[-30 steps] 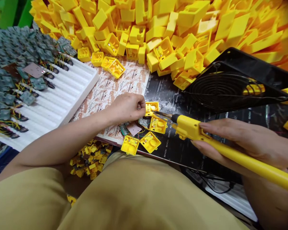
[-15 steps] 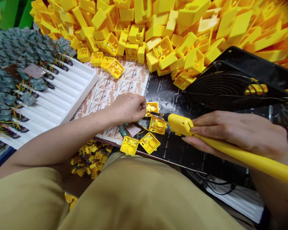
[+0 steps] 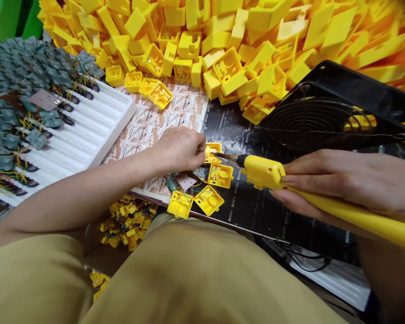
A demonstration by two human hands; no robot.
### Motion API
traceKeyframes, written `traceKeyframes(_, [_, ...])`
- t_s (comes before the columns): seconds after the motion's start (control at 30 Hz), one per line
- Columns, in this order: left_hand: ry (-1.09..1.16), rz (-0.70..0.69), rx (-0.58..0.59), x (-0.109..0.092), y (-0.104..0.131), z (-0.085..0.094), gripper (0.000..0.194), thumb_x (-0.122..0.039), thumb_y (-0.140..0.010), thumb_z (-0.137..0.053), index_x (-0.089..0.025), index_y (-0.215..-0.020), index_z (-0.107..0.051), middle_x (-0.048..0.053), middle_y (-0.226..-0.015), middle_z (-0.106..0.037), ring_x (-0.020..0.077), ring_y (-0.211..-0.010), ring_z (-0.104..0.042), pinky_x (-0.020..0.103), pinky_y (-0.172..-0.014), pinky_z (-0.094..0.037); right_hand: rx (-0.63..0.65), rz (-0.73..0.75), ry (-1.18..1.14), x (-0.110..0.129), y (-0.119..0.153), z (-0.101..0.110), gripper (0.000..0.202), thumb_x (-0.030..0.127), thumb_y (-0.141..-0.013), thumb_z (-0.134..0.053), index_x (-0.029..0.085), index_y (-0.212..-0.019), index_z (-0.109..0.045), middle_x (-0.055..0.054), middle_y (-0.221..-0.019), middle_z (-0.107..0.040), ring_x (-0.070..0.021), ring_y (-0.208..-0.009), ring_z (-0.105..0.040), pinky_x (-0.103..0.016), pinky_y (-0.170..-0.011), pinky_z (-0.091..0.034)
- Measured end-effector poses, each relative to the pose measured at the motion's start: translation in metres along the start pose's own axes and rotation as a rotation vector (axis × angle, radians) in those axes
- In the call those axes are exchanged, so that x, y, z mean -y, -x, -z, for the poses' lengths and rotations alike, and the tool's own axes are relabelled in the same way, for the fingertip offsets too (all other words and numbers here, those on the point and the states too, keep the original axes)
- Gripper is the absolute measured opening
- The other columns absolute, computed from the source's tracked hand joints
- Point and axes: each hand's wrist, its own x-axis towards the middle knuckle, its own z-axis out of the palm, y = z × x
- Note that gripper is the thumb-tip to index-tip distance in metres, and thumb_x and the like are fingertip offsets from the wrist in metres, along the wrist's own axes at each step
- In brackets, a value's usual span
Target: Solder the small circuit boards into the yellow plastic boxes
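Observation:
My right hand (image 3: 344,180) is wrapped around a yellow soldering iron (image 3: 263,171). Its tip points left and meets, or nearly meets, a small yellow plastic case (image 3: 213,152). At that case's left edge my left hand (image 3: 185,146) is closed in a pinch; what its fingers hold is hidden. Three more yellow cases lie nearer to me: one (image 3: 220,175) just below the tip, another (image 3: 209,200) lower, and a third (image 3: 180,204) at the bench edge. Between them and my left wrist sits a circuit board (image 3: 186,180) with thin wires.
A big heap of yellow cases (image 3: 229,67) covers the back. At right stands a black fan (image 3: 310,121). White ribbed foam (image 3: 97,121) on the left carries many wired circuit boards (image 3: 27,85). Below the bench edge is a pile of yellow parts (image 3: 131,222).
My right hand has shifted the soldering iron slightly right and up, its tip still at the upper case. The left hand keeps its pinch. The whole view has shifted a little.

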Motion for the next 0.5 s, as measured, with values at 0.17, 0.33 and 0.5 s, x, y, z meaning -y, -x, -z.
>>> traceKeyframes(0.17, [-0.019,-0.029,0.023,0.003,0.001,0.004,0.027,-0.028,-0.082,-0.052,-0.019,-0.092,-0.075,0.008,-0.082,-0.073,0.0268,-0.084,-0.068,0.034,-0.068,-0.046,-0.030,-0.097,0.046,0.005,0.006,-0.003,0.018,0.039,-0.091,-0.062,0.025,-0.104,-0.061,-0.003,-0.085,-0.072,-0.0131,-0.069,-0.069,-0.022,-0.054,-0.053])
traceKeyframes(0.33, [0.119,-0.163,0.018,0.017,0.007,0.003,0.023,-0.021,-0.084,-0.055,-0.021,-0.094,-0.075,0.003,-0.088,-0.076,0.0185,-0.085,-0.069,0.028,-0.077,-0.047,0.012,-0.141,0.135,0.022,-0.002,-0.016,0.056,0.039,-0.095,-0.056,0.028,-0.146,-0.035,0.003,-0.079,-0.071,-0.0123,-0.058,-0.065,-0.023,-0.057,-0.053])
traceKeyframes(0.5, [0.299,-0.178,-0.095,0.024,0.012,-0.008,0.020,-0.020,-0.085,-0.059,-0.018,-0.096,-0.075,0.003,-0.087,-0.077,0.0153,-0.082,-0.070,0.025,-0.078,-0.048,0.058,-0.080,0.148,0.006,-0.021,-0.050,0.016,0.025,-0.094,-0.057,0.024,-0.109,-0.062,0.001,-0.079,-0.068,-0.0123,-0.066,-0.065,-0.022,-0.058,-0.049])
